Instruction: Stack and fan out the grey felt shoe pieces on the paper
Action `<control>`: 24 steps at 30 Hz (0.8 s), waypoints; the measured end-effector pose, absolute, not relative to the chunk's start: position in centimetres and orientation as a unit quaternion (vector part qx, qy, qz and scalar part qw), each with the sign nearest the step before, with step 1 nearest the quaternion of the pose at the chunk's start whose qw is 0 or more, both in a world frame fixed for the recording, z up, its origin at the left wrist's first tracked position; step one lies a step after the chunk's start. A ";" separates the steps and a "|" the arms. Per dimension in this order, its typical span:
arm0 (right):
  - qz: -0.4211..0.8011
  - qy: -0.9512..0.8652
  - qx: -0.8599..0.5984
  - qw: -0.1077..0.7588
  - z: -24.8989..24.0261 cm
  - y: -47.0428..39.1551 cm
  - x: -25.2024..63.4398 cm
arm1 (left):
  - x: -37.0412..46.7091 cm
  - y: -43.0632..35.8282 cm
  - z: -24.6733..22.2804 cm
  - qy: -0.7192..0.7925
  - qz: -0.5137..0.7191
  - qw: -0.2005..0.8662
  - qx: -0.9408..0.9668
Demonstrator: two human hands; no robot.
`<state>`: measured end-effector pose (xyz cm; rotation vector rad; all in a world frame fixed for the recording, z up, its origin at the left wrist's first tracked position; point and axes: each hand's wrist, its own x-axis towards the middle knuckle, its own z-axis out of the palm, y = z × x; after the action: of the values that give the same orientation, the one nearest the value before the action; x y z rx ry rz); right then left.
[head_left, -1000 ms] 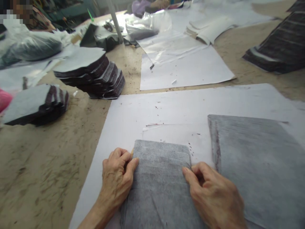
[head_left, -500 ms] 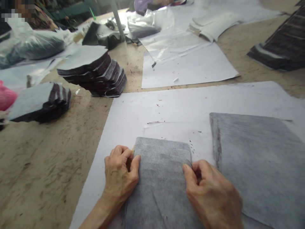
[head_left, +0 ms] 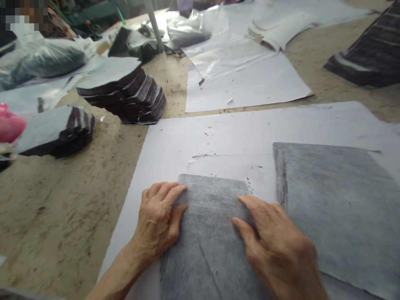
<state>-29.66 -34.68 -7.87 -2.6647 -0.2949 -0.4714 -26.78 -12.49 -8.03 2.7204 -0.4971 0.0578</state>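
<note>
Grey fabric-like sheets (head_left: 209, 237) lie in front of me, their far ends stepped in thin layers, with a crease running down the top one. My left hand (head_left: 161, 216) rests at their left edge, thumb and forefinger apart and touching the top near the far corner. At the right edge, my right hand (head_left: 275, 237) has thumb and forefinger spread, the tips on the top sheet; its other fingers are hidden. A wider pile of grey sheets (head_left: 340, 208) lies to the right of that hand. Beneath everything is a large white paper (head_left: 243, 129).
A tall stack of dark-edged pieces (head_left: 125, 91) and a lower stack (head_left: 56, 129) stand at left. Another dark stack (head_left: 368, 54) is at far right. Farther back lie white sheets (head_left: 250, 83), plastic bags (head_left: 53, 56) and a metal post (head_left: 153, 25). A pink bag (head_left: 11, 125) sits at the left edge.
Both hands have loosened from a pinch at the sheets' side edges. Thumbs and forefingers are now spread, with their tips on top. The grey sheets lie nearly where they were.
</note>
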 end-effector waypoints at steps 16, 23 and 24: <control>-0.083 -0.001 -0.970 0.229 -7.9 -34.6 -28.6 | -24.3 -12.0 -8.1 -0.051 -0.120 0.314 0.941; -0.099 0.028 -0.968 0.229 -8.0 -34.9 -29.3 | -24.4 -11.9 -8.1 0.009 -0.117 0.325 0.938; -0.099 0.032 -0.966 0.238 -8.0 -34.9 -29.4 | -24.4 -11.9 -8.2 0.013 -0.114 0.324 0.939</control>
<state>-29.38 -34.89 -8.04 -2.6457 0.0867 -0.2721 -24.36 -11.89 -8.17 2.4639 0.0347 -0.2984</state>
